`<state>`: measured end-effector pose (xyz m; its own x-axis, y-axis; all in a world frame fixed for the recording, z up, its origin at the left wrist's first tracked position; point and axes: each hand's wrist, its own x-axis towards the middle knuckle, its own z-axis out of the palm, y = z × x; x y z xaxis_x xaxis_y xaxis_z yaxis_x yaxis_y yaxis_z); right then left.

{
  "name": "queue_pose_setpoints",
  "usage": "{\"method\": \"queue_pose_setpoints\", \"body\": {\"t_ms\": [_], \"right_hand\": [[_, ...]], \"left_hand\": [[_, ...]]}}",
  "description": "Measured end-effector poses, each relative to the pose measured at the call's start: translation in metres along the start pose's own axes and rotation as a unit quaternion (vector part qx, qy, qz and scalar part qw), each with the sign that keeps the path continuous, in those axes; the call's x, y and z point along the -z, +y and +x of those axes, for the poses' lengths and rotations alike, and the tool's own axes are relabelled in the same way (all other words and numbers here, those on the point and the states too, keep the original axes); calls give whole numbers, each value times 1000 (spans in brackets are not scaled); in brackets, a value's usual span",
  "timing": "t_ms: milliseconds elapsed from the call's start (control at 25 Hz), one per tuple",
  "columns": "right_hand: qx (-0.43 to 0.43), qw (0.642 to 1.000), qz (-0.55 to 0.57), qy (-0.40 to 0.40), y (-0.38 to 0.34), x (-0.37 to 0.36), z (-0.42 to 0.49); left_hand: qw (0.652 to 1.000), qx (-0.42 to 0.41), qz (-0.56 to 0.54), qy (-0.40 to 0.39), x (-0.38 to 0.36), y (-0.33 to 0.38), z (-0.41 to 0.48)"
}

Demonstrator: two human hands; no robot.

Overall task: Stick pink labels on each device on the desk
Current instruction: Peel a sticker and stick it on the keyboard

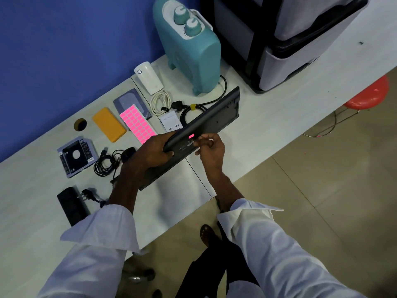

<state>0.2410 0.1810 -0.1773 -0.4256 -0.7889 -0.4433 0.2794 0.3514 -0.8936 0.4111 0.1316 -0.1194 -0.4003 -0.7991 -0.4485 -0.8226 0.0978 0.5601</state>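
Observation:
My left hand (pixel 153 152) grips a black keyboard (pixel 212 119), tilted up on its long edge above the desk with its underside facing me. A pink label (pixel 191 136) sits on that underside. My right hand (pixel 211 149) is at the label, with its fingertips touching the keyboard next to it. The sheet of pink labels (pixel 137 124) lies flat on the desk behind the keyboard, partly over a grey hard drive (pixel 126 99).
On the white desk (pixel 32 201) lie an orange power bank (pixel 109 124), a drive caddy (pixel 75 155), a black mouse with coiled cable (pixel 111 161), a black adapter (pixel 72 205), a white device (pixel 148 77), a teal heater (pixel 189 46) and a large printer (pixel 285 39). A red stool (pixel 367 94) stands at the right.

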Motion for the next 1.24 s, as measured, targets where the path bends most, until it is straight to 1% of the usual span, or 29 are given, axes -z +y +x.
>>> {"method": "queue_pose_setpoints", "body": {"t_ms": [80, 200, 360, 480, 600, 720, 800, 1000, 1040, 1120, 1240], "right_hand": [[-51, 998, 32, 10, 2, 8, -12], [-104, 993, 58, 17, 10, 20, -28], [-171, 978, 95, 64, 18, 37, -44], [-185, 972, 90, 113, 27, 51, -53], [-158, 977, 32, 138, 43, 60, -62], [-116, 978, -86, 149, 61, 70, -64], [-113, 971, -154, 145, 67, 77, -64], [-97, 960, -214, 152, 58, 75, -68], [-78, 961, -218, 152, 56, 70, -67], [-30, 968, -220, 116, 50, 56, -63], [38, 975, -220, 23, 42, 29, -57]], "left_hand": [[999, -38, -21, 16, -17, 6, -13], [995, -81, 20, 47, -51, 17, -30], [988, -92, 86, 94, -100, 25, -43], [981, -83, 144, 100, -127, 20, -50], [979, -78, 167, 86, -145, 13, -54], [979, -70, 173, 77, -154, 10, -58], [981, -78, 163, 76, -159, 9, -61], [983, -83, 137, 88, -165, 4, -62], [983, -88, 132, 96, -165, 4, -62], [980, -90, 118, 136, -160, 1, -60], [964, -45, 58, 256, -139, -9, -51]]}}
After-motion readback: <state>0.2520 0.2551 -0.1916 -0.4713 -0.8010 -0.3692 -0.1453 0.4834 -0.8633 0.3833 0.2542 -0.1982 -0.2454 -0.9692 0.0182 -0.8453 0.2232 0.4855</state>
